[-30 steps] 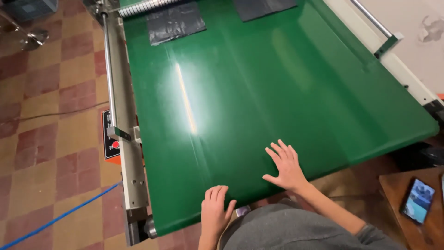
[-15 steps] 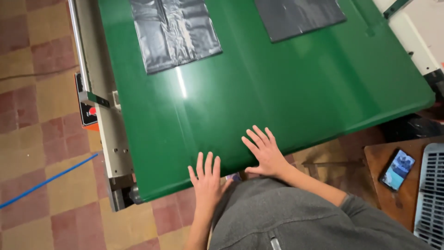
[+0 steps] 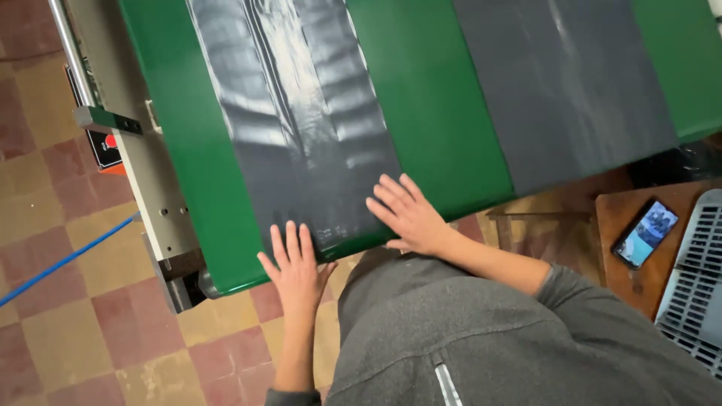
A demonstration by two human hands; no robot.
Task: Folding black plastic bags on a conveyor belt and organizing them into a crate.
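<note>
Green belt [image 3: 436, 113] over tiled floor [image 3: 45, 331]. Dark sheet [image 3: 301, 128], farther up the belt half a second ago, now under both hands: left hand [image 3: 295, 267] and right hand [image 3: 406, 214], each grip spread flat, pinching nothing. Second sheet [image 3: 564, 83] right of them.

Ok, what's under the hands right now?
Both the left hand and right hand lie flat on the near end of a dark plastic sheet, which lies on the green belt. The belt beneath the sheet is hidden.
</note>
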